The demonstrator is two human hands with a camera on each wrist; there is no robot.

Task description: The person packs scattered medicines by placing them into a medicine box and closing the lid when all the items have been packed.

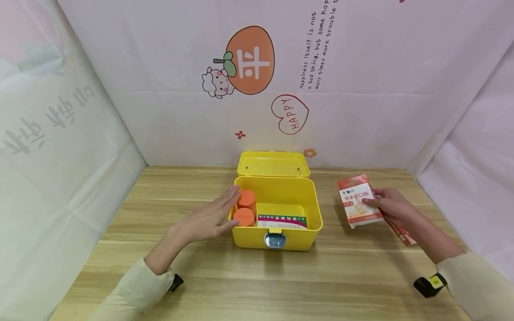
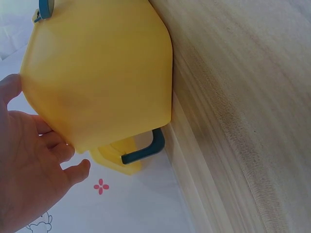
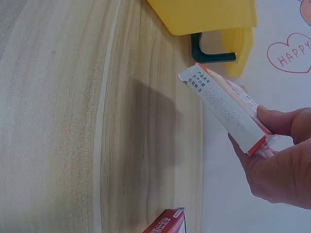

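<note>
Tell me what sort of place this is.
Probably a small staged tabletop booth, not a lived-in room: pale, creased sheeting with cartoon prints closes in a wood-grain table at the back and sides, and an open yellow box stands on it.

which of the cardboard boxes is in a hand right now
The orange-and-white box, held in the right hand. The red box lies on the table, and the box with a green stripe sits inside the yellow case.

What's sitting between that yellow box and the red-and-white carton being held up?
Nothing: in the head view, only bare wooden tabletop shows between the yellow box and the held carton.
</note>
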